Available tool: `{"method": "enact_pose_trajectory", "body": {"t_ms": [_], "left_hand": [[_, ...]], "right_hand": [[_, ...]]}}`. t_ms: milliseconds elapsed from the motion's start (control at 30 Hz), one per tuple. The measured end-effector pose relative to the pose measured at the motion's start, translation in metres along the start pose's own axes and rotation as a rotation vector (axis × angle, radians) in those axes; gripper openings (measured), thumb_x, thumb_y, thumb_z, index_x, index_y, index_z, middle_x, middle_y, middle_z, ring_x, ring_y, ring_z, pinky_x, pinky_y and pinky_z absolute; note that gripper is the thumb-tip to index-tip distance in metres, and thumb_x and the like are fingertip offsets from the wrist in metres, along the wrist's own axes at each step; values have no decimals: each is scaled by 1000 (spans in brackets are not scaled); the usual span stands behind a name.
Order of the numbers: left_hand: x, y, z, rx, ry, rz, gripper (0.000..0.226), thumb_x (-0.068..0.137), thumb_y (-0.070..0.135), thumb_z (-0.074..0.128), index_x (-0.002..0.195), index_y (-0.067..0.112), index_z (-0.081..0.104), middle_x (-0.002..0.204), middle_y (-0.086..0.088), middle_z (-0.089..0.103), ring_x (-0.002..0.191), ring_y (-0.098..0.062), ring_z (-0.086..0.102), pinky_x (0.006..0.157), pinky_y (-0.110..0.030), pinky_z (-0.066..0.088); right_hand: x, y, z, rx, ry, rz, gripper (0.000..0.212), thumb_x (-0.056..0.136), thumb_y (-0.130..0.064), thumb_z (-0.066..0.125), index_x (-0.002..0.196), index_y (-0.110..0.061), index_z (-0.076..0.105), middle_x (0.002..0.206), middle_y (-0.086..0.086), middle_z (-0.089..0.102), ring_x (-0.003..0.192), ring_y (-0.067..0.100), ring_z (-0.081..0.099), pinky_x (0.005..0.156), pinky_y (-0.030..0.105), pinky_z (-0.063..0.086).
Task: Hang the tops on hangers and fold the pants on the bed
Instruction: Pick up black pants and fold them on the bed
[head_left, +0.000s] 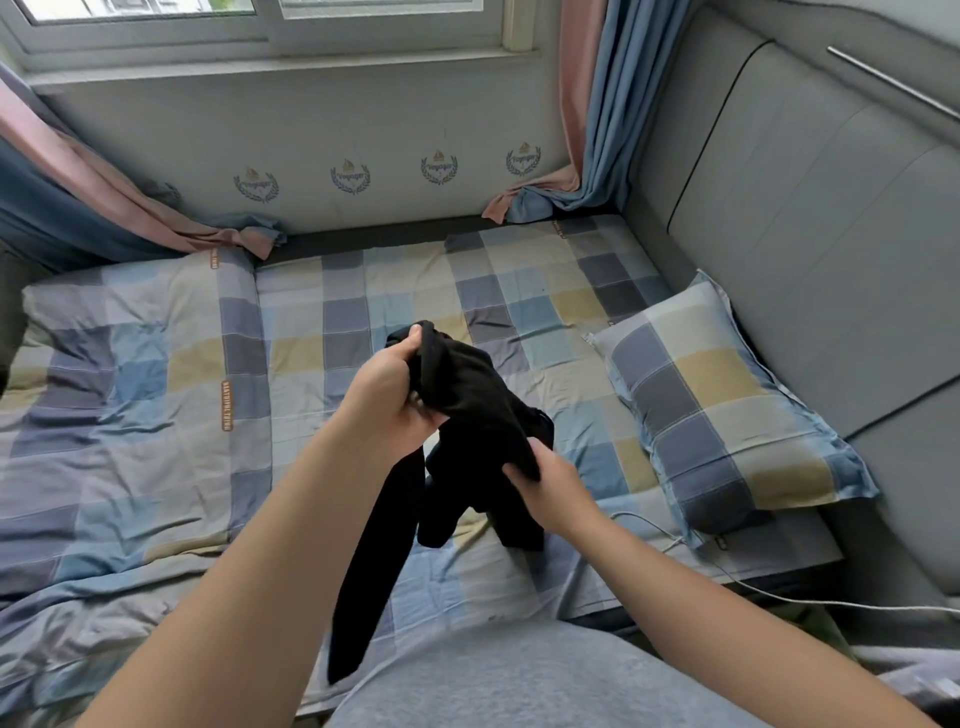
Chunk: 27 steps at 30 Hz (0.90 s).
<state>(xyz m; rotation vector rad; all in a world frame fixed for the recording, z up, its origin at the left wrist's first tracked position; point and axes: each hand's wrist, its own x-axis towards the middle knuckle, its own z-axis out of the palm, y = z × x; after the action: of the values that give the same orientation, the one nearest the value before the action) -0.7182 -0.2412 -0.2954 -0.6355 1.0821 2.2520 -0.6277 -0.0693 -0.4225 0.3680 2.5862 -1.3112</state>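
A black garment (470, 400) hangs bunched in the air above the bed (374, 291), which has a checked sheet. My left hand (389, 389) grips its upper end, fingers curled round the fabric. My right hand (550, 486) pinches a lower edge of the same garment. One long black part trails down to the left past my left forearm, and shorter folds dangle between my hands. No hanger is in view.
A checked pillow (727, 410) lies at the right by the grey padded headboard (810, 218). A folded checked quilt (119, 389) covers the bed's left side. A white cable (779, 595) runs along the near right edge. Curtains (587, 130) hang at both window corners.
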Motion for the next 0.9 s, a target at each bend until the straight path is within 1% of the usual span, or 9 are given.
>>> {"method": "enact_pose_trajectory", "body": {"t_ms": [67,200,300,467,567,667,733,800,900], "left_hand": [[3,5,-4,25,35,21,39,102,36,53,126,6,59,105,-10,71,74,-21,74,58,-33,59],[11,12,-23,66,71,89,39,104,41,47,129,13,57,121,-9,70,107,-30,69,77,-45,57],[15,10,-36,253,35,129,33,104,41,45,121,18,62,125,-2,69,121,-29,61,93,-45,50],[9,-24,-43,692,-137,47,43,91,48,62,126,24,62,126,2,69,114,-22,67,99,-43,50],[2,-48,-44,926,-268,7,60,75,61,76,126,33,62,128,8,67,118,-14,63,103,-39,48],[1,-61,-41,1042,-338,97,74,68,48,81,134,29,54,131,11,61,115,2,60,95,-21,50],[4,-66,-42,1070,-376,187,70,74,25,85,136,26,51,129,8,63,111,6,61,90,-16,49],[7,-70,-44,1083,-345,314,64,74,21,85,130,30,56,120,7,68,110,-3,64,93,-26,52],[11,-66,-42,1118,-139,543,20,88,12,67,103,27,68,97,1,74,87,-6,65,81,-37,53]], "right_hand": [[6,3,-12,-40,73,29,17,98,-26,58,103,-12,63,94,10,69,97,33,64,74,35,44],[21,-15,-55,-22,133,77,22,99,-27,58,85,-12,64,77,9,62,77,28,57,65,35,39],[30,-33,-80,201,130,108,30,98,-21,59,78,2,60,69,4,50,69,18,44,63,32,32],[35,-58,-80,429,89,177,14,96,-6,50,90,-3,62,81,12,58,75,24,55,60,32,45],[30,-76,-83,624,91,216,25,98,4,37,96,-4,60,90,16,63,78,26,63,47,28,53],[22,-90,-85,734,61,209,27,99,5,34,99,-4,60,90,17,63,73,24,64,46,27,53],[18,-98,-87,848,57,190,26,100,3,35,97,-3,60,88,16,62,70,22,63,48,26,54],[16,-105,-91,932,45,175,25,102,1,37,98,-1,62,91,18,63,75,24,64,51,27,55],[11,-115,-95,1001,-21,159,27,103,-4,40,119,9,57,106,25,65,85,29,68,59,32,60]]}}
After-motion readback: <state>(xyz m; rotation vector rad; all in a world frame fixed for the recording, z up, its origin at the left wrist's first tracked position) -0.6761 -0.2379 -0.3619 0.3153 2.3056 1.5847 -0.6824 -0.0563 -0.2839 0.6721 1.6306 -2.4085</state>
